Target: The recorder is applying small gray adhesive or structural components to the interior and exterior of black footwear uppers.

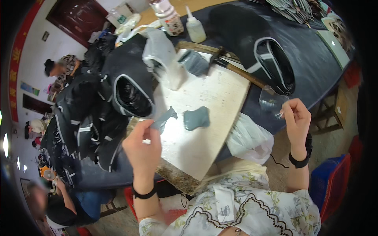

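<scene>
My left hand [143, 145] pinches a thin, shiny grey-blue cut piece [165, 119] by its edge, above the left side of a white board [208, 151]. Out to the right, my right hand [296, 118] is closed on a clear plastic film [271, 100], held between thumb and fingers. A second grey-blue piece [197, 118], with a waisted outline, lies flat on the board between my hands. Farther back on the board sits a stack of similar grey pieces [193, 63]. Beside that stack lies a hammer [241, 73] with a wooden handle.
Stacks of black pieces with white trim stand left [134, 94] and right [275, 65]. A white plastic bag [160, 55], a squeeze bottle [195, 28] and a patterned container [169, 19] are at the back. Another white bag [251, 138] hangs at the near edge. Other people sit at left.
</scene>
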The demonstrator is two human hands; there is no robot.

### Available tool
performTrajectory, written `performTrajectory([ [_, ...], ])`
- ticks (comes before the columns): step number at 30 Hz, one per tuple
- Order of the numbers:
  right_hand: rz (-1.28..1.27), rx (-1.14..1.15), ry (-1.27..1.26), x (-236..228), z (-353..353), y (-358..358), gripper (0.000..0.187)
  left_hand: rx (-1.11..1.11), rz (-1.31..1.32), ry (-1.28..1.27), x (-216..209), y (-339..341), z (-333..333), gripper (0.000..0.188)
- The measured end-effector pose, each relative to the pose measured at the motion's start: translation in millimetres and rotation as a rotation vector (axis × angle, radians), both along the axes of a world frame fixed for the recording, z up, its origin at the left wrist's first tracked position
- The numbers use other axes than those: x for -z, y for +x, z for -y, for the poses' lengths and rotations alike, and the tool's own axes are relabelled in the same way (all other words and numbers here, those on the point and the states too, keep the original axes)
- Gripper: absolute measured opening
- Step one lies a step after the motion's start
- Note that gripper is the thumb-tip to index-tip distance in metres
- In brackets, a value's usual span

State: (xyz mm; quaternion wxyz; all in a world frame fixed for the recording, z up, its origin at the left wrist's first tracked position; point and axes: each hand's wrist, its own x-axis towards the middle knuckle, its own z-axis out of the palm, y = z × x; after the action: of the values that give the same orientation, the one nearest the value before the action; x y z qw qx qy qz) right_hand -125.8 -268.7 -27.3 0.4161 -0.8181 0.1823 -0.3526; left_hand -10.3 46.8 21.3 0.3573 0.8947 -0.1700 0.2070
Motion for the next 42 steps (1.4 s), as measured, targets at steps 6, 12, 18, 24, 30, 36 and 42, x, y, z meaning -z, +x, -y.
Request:
performTrajectory([
  [6, -0.267, -0.616, 0.752, 73.0, -20.7, -56.5, 0.007, 0.235, -0.452, -0.397, -1.6, -8.9, 10.2, 0.01],
  [12, -0.384, -0.391, 0.207, 209.6, -37.4, -16.9, 0.017, 0.455, -0.659, -0.452, 2.6, -19.6, 40.6, 0.009],
  [18, -0.421, -0.403, 0.054, 249.1, -22.9, 15.5, 0.02, 0.547, -0.749, -0.428, 3.7, -33.9, 42.1, 0.008],
  [24, -0.434, -0.49, -0.133, 200.8, -29.7, -74.0, 0.022, 0.566, -0.669, -0.408, 9.4, -30.2, 31.5, 0.009],
  [30, -0.472, -0.583, 0.49, 0.8, -27.8, -70.2, 0.011, 0.689, -0.682, -0.328, 5.8, -30.0, 40.3, 0.01],
  [36, -0.165, -0.88, 0.861, -28.0, -64.9, -12.4, 0.014, 0.738, -0.592, -0.255, 0.7, -41.1, 45.4, 0.009],
  [42, 0.004, -0.741, 0.537, -14.9, -74.8, -5.8, 0.01, 0.599, -1.042, -0.666, 1.7, -39.9, 48.2, 0.028],
])
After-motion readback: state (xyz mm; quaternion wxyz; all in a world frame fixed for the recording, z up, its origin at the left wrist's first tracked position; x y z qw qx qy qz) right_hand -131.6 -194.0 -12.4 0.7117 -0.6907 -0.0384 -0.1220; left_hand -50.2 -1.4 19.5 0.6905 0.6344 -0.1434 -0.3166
